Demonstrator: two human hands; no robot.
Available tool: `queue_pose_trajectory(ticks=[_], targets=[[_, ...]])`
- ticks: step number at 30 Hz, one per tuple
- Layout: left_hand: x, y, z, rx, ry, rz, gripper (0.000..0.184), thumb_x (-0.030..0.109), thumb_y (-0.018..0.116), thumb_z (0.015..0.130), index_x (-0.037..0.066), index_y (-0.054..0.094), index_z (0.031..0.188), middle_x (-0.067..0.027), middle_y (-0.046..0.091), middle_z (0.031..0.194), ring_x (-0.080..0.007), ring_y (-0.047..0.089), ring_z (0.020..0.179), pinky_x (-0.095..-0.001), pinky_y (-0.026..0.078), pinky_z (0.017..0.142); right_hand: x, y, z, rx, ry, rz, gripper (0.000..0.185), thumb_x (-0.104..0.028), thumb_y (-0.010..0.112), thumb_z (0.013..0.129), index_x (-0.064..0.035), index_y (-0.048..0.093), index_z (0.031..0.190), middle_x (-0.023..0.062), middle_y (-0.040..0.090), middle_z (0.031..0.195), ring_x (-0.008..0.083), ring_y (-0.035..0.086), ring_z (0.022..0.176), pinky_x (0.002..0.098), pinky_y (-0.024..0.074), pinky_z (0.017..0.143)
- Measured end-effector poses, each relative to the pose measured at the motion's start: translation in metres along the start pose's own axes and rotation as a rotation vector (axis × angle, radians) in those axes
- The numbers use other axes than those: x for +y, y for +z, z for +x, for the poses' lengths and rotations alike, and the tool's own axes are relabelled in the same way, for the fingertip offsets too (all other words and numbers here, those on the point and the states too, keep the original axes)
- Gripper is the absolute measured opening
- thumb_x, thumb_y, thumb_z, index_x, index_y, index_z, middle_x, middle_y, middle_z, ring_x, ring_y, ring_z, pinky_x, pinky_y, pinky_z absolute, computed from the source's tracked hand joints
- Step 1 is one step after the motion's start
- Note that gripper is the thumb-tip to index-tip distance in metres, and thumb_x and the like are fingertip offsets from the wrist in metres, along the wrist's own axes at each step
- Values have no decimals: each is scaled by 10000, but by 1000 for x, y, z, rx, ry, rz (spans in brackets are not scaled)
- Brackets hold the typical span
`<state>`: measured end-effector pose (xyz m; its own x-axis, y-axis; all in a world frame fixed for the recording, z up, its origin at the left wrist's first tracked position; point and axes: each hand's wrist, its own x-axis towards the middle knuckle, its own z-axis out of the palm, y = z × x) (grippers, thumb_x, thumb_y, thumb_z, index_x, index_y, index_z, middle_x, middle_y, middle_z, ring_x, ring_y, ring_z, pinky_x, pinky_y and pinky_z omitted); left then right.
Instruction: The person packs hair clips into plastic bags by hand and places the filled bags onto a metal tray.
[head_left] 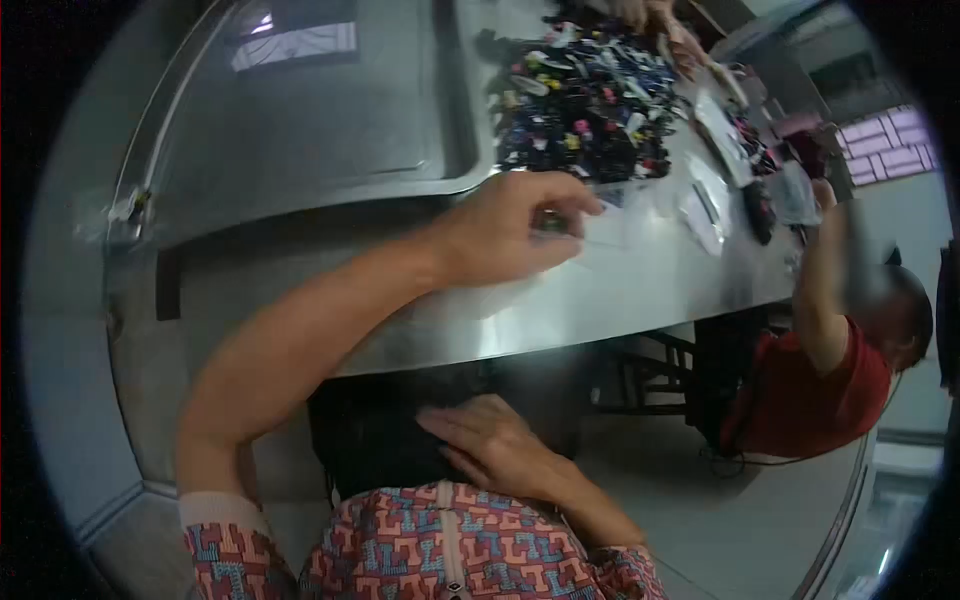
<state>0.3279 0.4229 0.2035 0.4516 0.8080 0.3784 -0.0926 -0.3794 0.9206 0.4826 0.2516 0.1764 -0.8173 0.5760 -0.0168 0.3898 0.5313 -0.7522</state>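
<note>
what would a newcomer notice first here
The heap of small, mostly dark pieces flecked with pink, yellow and white on the metal table, right of the large tray, stands out most. Next is the left hand, curled just below the heap in the picture. A co-worker in a red shirt is at far right.

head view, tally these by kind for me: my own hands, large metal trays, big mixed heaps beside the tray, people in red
own hands: 2 (left hand, right hand)
large metal tray: 1
big mixed heap: 1
person in red: 1
total: 5
Pieces within the heap are too jumbled to count.
</note>
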Motion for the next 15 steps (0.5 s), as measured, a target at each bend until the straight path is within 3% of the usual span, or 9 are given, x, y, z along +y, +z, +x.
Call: queue_pose_trajectory(ticks=[5, 7, 11, 13, 14, 15], targets=[[25, -2, 0, -14, -276, -132, 299, 43, 650, 840, 14, 620, 1137, -25, 622, 970, -78, 578, 892, -257, 498, 824, -2, -21, -3, 206, -5, 48, 401, -94, 642, 883, -17, 582, 1272, 164, 613, 1260, 306, 600, 1098, 402, 433, 980], [14, -1, 1, -26, -149, -113, 293, 29, 646, 849, 15, 614, 1140, -26, 619, 986, -88, 580, 909, -271, 510, 811, -3, -37, -7, 336, -2, 20, 370, -74, 646, 870, -27, 606, 1235, 159, 629, 1214, 308, 609, 1077, 394, 456, 952], [13, 0, 4, 11, -143, -71, 312, 35, 672, 867, 30, 606, 1171, -59, 637, 1080, -108, 600, 907, -274, 526, 793, 2, -74, -24, 532, -1, 0, 318, 1, 647, 829, -33, 651, 1145, 143, 654, 1131, 301, 641, 1004, 378, 513, 862], [11, 2, 7, 42, -201, -215, 321, 52, 677, 876, 22, 604, 1187, -75, 640, 1123, -108, 609, 926, -270, 528, 800, 4, -92, -28, 614, -3, -72, 321, 20, 645, 823, -35, 656, 1139, 143, 659, 1107, 300, 646, 989, 372, 520, 848], [18, 4, 11, 52, -294, -252, 365, 5, 679, 873, -7, 549, 1214, -78, 618, 1154, -158, 612, 1069, -297, 504, 941, 5, -100, -29, 695, 12, -139, 325, 40, 642, 817, -38, 661, 1133, 143, 664, 1084, 300, 652, 973, 367, 526, 835], [19, 5, 13, 63, -291, -242, 365, 5, 679, 873, -7, 549, 1214, -78, 618, 1154, -158, 612, 1069, -297, 504, 941, 7, -108, -28, 691, -3, -136, 325, 40, 642, 817, -38, 661, 1133, 143, 664, 1084, 300, 652, 973, 367, 526, 835]])
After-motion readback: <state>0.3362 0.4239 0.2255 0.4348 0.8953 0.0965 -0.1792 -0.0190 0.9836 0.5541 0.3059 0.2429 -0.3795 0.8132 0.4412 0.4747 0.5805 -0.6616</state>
